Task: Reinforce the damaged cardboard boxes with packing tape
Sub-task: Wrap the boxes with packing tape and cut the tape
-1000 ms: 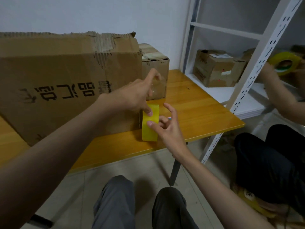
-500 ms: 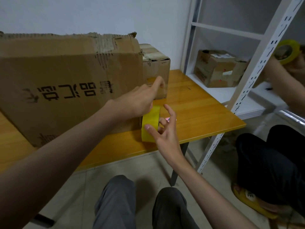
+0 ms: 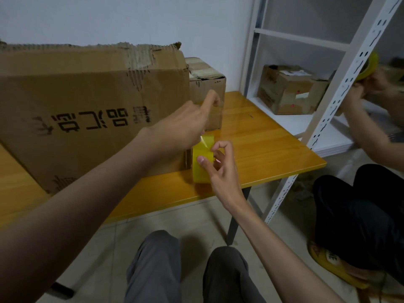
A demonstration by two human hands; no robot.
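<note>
A large, torn cardboard box [image 3: 87, 106] with printed characters lies on the orange table [image 3: 262, 149]. A yellow roll of packing tape [image 3: 200, 169] stands on edge by the box's near right corner. My right hand [image 3: 220, 171] grips the roll, thumb on its outer face and fingers curled at its core. My left hand [image 3: 185, 127] is raised above the roll and pinches the free end of a clear strip that stretches up from it. A smaller taped box [image 3: 205, 84] stands behind the large one.
A white metal shelf [image 3: 341, 95] stands right of the table with a worn cardboard box [image 3: 288, 90] on it. Another person [image 3: 360, 215] sits at the right, holding a second yellow tape roll [image 3: 369, 66]. My knees are below the table edge.
My left hand has risen from the roll, drawing a strip of tape upward. My right hand's fingers have curled tighter on the roll. The other person's roll has moved.
</note>
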